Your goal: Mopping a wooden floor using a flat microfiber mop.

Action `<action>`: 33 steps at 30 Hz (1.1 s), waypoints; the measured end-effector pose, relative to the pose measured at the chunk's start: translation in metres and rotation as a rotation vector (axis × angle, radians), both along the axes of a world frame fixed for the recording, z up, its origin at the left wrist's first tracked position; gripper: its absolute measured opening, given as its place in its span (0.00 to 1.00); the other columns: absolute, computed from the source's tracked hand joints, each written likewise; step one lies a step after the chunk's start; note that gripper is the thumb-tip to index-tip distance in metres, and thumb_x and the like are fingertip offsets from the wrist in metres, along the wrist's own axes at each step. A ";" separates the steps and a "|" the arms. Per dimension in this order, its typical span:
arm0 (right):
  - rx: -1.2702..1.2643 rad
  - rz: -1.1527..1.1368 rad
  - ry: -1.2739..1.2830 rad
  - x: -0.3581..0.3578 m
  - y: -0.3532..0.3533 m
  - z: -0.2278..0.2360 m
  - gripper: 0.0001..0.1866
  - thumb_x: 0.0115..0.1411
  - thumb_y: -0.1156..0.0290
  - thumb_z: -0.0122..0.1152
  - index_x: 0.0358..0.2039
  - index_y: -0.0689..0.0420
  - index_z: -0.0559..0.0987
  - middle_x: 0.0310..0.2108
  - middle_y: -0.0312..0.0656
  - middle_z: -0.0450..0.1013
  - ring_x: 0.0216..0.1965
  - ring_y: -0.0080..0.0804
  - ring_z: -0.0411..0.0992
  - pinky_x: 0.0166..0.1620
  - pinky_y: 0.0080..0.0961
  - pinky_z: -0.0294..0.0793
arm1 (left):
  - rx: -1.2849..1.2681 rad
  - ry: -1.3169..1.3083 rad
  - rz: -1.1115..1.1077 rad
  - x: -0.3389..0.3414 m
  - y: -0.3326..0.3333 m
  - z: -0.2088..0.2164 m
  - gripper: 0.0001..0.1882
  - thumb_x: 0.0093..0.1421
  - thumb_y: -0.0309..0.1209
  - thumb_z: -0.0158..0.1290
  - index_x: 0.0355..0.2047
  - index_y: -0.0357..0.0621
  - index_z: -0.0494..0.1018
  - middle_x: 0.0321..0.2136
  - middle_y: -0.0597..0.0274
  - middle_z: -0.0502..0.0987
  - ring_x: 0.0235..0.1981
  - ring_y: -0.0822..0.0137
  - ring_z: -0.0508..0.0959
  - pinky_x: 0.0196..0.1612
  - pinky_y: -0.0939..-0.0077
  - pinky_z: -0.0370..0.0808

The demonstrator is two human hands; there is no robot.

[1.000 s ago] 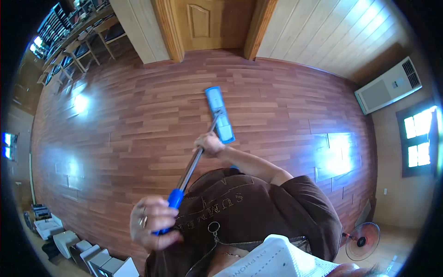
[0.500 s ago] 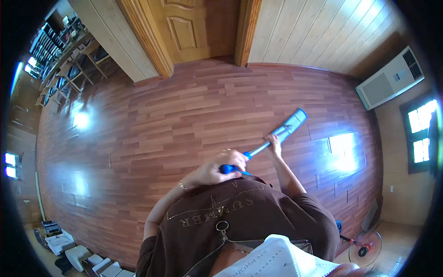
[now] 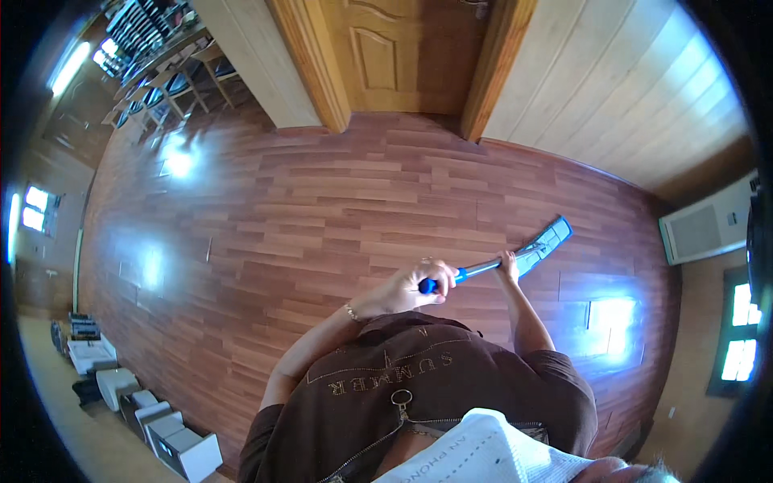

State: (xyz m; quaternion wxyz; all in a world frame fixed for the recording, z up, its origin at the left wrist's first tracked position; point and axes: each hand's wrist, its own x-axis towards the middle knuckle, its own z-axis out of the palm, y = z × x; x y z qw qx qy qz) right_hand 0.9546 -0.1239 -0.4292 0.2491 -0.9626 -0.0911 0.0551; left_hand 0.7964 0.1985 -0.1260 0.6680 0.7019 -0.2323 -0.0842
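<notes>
Both my hands are closed around a flat mop (image 3: pixel 483 267) with a blue grip, a silvery pole and a long, flat, blue-and-grey head. My left hand (image 3: pixel 417 287) wraps the blue grip at the pole's upper end, just in front of my chest. Further along the pole, close to the head, my right hand (image 3: pixel 507 266) has its fingers round it. The mop head (image 3: pixel 546 244) points away to the right over the wooden floor (image 3: pixel 354 201). Whether its underside touches the boards I cannot tell.
Ahead is a brown wooden door (image 3: pixel 403 60) in its frame. A white floor-standing air conditioner (image 3: pixel 707 221) stands at the right wall. Chairs (image 3: pixel 181 84) line a counter at the far left. Several white boxy items (image 3: pixel 189 451) stand along the wall at lower left.
Both hands and the mop have shifted right, and the mop's pole lies at a flatter angle. The room has swung in the view, and the fan at lower right has left it.
</notes>
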 end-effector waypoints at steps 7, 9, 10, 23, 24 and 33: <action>0.063 0.404 0.040 -0.017 0.138 0.061 0.13 0.45 0.71 0.59 0.34 0.48 0.74 0.39 0.42 0.71 0.49 0.44 0.67 0.46 0.55 0.65 | 0.101 -0.033 0.371 -0.077 0.058 0.043 0.07 0.48 0.22 0.61 0.23 0.43 0.72 0.33 0.60 0.77 0.47 0.58 0.75 0.49 0.62 0.70; 0.103 0.523 0.002 -0.024 0.168 0.070 0.13 0.45 0.70 0.61 0.33 0.48 0.73 0.38 0.40 0.71 0.48 0.47 0.67 0.46 0.55 0.63 | 0.088 -0.081 0.475 -0.101 0.062 0.057 0.08 0.47 0.23 0.63 0.23 0.42 0.72 0.33 0.59 0.77 0.46 0.58 0.76 0.49 0.62 0.71; 0.118 0.591 -0.010 -0.026 0.183 0.071 0.12 0.45 0.69 0.62 0.33 0.48 0.73 0.38 0.39 0.71 0.47 0.48 0.67 0.45 0.55 0.63 | 0.079 -0.067 0.536 -0.111 0.061 0.067 0.09 0.46 0.24 0.64 0.23 0.42 0.72 0.31 0.59 0.76 0.44 0.57 0.76 0.49 0.63 0.71; 0.359 1.412 -0.113 -0.134 0.362 0.131 0.18 0.52 0.49 0.60 0.26 0.51 0.75 0.26 0.40 0.73 0.33 0.44 0.72 0.34 0.42 0.68 | 0.459 -0.348 0.956 -0.237 0.013 0.130 0.09 0.43 0.22 0.60 0.25 0.46 0.73 0.27 0.63 0.74 0.34 0.61 0.76 0.47 0.58 0.67; 0.420 1.452 -0.117 -0.150 0.371 0.132 0.17 0.52 0.49 0.60 0.25 0.51 0.75 0.25 0.40 0.73 0.32 0.44 0.72 0.33 0.42 0.68 | 0.471 -0.388 1.000 -0.242 0.004 0.135 0.08 0.42 0.22 0.60 0.25 0.46 0.74 0.26 0.63 0.74 0.31 0.62 0.77 0.46 0.58 0.68; 0.322 2.024 0.218 -0.313 0.402 0.165 0.07 0.45 0.63 0.59 0.26 0.49 0.75 0.28 0.40 0.73 0.36 0.45 0.72 0.36 0.47 0.64 | 0.592 -0.599 1.140 -0.311 -0.040 0.168 0.05 0.43 0.24 0.56 0.23 0.45 0.78 0.15 0.69 0.70 0.17 0.71 0.72 0.36 0.65 0.74</action>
